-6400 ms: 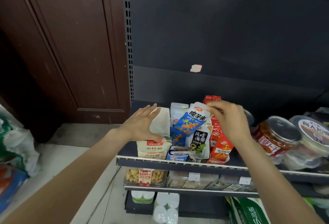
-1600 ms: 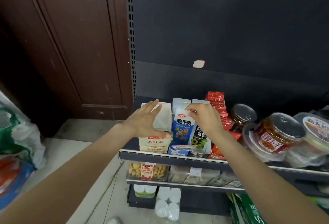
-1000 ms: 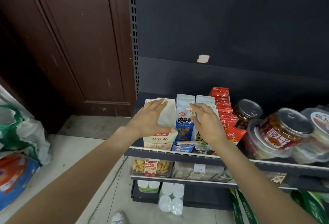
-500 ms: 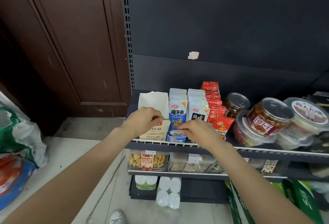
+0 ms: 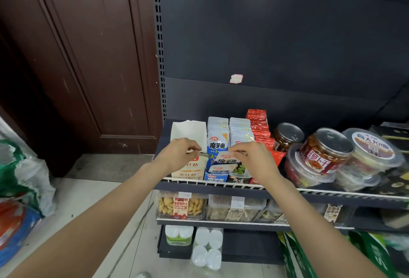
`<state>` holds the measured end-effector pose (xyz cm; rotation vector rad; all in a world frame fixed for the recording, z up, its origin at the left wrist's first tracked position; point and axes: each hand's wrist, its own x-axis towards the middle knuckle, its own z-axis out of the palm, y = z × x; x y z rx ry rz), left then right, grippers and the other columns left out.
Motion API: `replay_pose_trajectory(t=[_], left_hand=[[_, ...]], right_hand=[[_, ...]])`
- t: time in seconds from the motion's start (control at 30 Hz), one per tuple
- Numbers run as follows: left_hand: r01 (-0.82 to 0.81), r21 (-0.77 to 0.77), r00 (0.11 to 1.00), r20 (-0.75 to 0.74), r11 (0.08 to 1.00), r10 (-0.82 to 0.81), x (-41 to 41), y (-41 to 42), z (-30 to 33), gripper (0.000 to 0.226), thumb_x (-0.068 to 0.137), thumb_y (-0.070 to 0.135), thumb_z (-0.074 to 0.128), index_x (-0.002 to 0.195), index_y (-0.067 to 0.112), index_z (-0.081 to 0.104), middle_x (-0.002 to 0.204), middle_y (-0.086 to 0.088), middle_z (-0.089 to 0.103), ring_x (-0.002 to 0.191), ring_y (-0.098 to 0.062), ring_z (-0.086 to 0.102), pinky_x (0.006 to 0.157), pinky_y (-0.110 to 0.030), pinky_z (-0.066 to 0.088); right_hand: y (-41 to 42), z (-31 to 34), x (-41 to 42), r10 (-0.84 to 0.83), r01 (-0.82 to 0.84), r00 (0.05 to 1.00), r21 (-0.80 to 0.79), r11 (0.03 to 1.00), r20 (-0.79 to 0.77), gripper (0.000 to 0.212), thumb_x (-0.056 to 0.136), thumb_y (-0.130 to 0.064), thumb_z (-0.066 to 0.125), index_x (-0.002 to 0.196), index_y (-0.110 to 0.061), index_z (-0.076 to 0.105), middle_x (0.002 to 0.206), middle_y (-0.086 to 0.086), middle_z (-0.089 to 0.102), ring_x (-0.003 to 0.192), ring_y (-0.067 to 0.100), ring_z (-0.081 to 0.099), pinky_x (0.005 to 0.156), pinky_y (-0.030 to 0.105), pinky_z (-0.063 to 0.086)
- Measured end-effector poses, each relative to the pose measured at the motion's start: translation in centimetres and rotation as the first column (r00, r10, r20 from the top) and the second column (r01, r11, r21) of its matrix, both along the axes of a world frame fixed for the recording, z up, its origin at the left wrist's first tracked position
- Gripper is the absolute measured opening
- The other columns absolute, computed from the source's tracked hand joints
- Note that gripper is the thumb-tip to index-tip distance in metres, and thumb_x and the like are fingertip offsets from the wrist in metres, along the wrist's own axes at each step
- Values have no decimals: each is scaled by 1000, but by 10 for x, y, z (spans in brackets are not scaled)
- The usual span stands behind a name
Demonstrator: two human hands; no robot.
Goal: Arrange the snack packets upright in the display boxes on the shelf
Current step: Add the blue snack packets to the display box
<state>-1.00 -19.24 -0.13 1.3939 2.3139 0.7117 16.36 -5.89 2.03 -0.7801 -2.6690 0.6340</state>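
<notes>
On the top shelf (image 5: 212, 183) stand a white display box (image 5: 188, 131), a blue display box (image 5: 215, 176) with blue-and-white packets (image 5: 218, 142) upright in a row, a row of dark seaweed packets (image 5: 240, 131) and a row of red packets (image 5: 259, 125). My left hand (image 5: 180, 152) and my right hand (image 5: 254, 156) hold one small blue-and-white packet (image 5: 225, 160) between them, tilted over the front of the blue box. Each hand pinches an upper corner of it with curled fingers.
Round clear tubs and jars (image 5: 321, 151) crowd the shelf's right part. Below, a lower shelf holds clear boxes of snacks (image 5: 181, 205), and white rolls (image 5: 207, 249) stand near the floor. A brown door (image 5: 77, 56) is on the left, with bags (image 5: 20, 189) on the floor.
Both hands came forward from the row tops to the front of the blue box. A loose packet that lay at the front is lifted between them.
</notes>
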Motion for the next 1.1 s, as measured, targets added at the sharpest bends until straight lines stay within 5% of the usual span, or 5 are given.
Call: replay_pose_trajectory(t=[0.23, 0.37, 0.57, 0.9, 1.1], left_hand=[[-135, 98, 964, 242, 986, 108, 4, 12, 15, 28, 97, 30, 48, 119, 20, 61, 95, -3, 64, 79, -14, 59, 64, -20, 44], [-246, -11, 632, 757, 969, 169, 11, 16, 36, 34, 97, 44, 43, 121, 23, 56, 91, -6, 67, 69, -15, 60, 70, -26, 49], [-347, 83, 286, 958, 934, 21, 4, 18, 49, 24, 96, 28, 51, 96, 7, 63, 102, -14, 71, 91, -19, 68, 82, -29, 52], [-314, 418, 689, 718, 852, -98, 8, 12, 46, 49, 87, -3, 59, 120, 33, 58, 114, -2, 65, 107, -16, 61, 90, -28, 48], [-160, 519, 909, 409, 840, -79, 13, 3, 50, 57, 88, 0, 60, 125, 41, 50, 113, 0, 62, 90, -20, 64, 83, -23, 49]], right_hand=[[12, 41, 14, -172, 158, 900, -68, 985, -401, 14, 87, -20, 65, 95, -14, 75, 82, -8, 71, 65, 0, 59, 63, 20, 46], [10, 58, 21, -268, 127, 797, -283, 951, -542, 12, 87, -17, 64, 92, -21, 73, 80, -14, 68, 73, 2, 64, 71, 25, 53], [3, 70, 29, -247, -63, 773, -459, 886, -584, 23, 86, -15, 63, 80, -36, 69, 80, -19, 71, 87, 10, 68, 81, 34, 56], [10, 53, 27, -408, -126, 771, -746, 654, -488, 27, 98, -14, 44, 115, -23, 63, 115, 0, 65, 103, 15, 64, 84, 32, 56], [12, 44, 34, -303, -162, 797, -668, 727, -523, 41, 88, 0, 59, 113, -33, 62, 111, -2, 68, 99, 13, 67, 77, 37, 59]])
